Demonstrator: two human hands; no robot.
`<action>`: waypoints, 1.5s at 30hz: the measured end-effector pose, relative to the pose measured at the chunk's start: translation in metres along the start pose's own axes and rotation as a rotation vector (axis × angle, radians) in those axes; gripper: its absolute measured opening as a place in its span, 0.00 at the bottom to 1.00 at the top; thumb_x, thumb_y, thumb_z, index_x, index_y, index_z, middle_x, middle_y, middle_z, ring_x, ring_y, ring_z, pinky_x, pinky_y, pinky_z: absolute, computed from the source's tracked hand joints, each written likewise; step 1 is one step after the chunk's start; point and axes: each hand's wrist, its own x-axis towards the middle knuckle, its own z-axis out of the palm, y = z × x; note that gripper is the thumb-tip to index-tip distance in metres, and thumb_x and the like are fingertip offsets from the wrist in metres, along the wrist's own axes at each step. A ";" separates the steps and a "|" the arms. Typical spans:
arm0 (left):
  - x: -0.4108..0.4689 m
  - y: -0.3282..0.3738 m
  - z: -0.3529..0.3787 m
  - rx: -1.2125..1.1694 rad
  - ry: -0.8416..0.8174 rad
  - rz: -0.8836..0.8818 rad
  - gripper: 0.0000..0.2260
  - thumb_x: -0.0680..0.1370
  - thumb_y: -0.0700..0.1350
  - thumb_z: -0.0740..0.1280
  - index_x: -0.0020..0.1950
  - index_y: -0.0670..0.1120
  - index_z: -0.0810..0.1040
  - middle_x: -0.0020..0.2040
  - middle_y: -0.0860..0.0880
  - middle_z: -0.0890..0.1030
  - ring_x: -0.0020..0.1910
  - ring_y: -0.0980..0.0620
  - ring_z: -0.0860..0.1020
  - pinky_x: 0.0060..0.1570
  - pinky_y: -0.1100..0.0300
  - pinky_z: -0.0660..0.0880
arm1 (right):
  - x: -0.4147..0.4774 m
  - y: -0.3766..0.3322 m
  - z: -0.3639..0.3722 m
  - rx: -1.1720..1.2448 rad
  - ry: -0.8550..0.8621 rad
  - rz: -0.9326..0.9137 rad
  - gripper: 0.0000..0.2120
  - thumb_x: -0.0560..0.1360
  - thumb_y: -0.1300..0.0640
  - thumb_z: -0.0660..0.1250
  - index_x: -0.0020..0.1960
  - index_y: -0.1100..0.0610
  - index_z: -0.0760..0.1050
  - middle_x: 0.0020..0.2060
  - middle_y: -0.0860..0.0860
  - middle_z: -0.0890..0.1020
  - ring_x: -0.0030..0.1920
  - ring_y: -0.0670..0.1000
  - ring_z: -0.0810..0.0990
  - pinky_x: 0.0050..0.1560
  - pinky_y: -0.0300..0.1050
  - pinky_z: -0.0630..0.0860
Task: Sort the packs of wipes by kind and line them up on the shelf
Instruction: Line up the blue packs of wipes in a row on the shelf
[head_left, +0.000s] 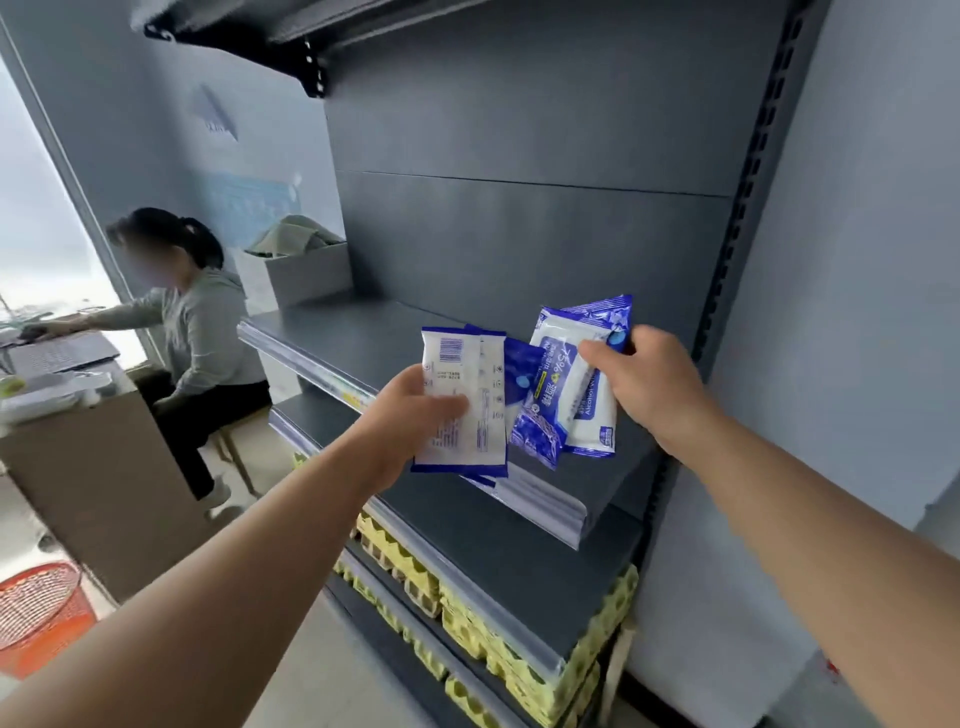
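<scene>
Pale grey walls (857, 208), a bright window (36, 223) at left, a cardboard-fronted desk (98, 467) beneath it.

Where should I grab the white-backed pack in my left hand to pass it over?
Take the white-backed pack by its top end, coming from above. The left hand covers its lower left edge, and blue packs overlap behind its right side, so the top stays free.

Daylight, soft and even, from overexposed window (36, 234) at left; faint shadows under dark shelf (571, 483); wide-angle bending at edges; upper shelf bracket (311, 67) smeared; seated person's face (150, 262) blurred.
</scene>
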 end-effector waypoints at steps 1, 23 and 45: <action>0.011 0.000 -0.011 -0.002 0.003 0.000 0.09 0.77 0.42 0.69 0.56 0.50 0.74 0.50 0.49 0.83 0.46 0.46 0.83 0.47 0.45 0.81 | 0.009 -0.005 0.013 0.009 -0.009 0.007 0.12 0.75 0.52 0.68 0.44 0.62 0.76 0.37 0.50 0.81 0.35 0.48 0.78 0.32 0.40 0.69; 0.370 -0.027 -0.124 0.078 -0.191 -0.015 0.11 0.77 0.35 0.67 0.58 0.43 0.75 0.52 0.42 0.83 0.49 0.41 0.82 0.47 0.44 0.80 | 0.279 0.037 0.224 -0.083 -0.130 0.317 0.13 0.74 0.55 0.67 0.46 0.67 0.76 0.43 0.59 0.85 0.44 0.61 0.83 0.41 0.47 0.74; 0.564 -0.045 -0.203 0.109 -0.942 0.163 0.11 0.80 0.37 0.64 0.62 0.43 0.77 0.56 0.43 0.83 0.54 0.41 0.82 0.56 0.48 0.78 | 0.350 -0.004 0.356 0.203 0.010 0.389 0.05 0.77 0.66 0.64 0.50 0.60 0.78 0.41 0.53 0.83 0.39 0.46 0.82 0.40 0.39 0.81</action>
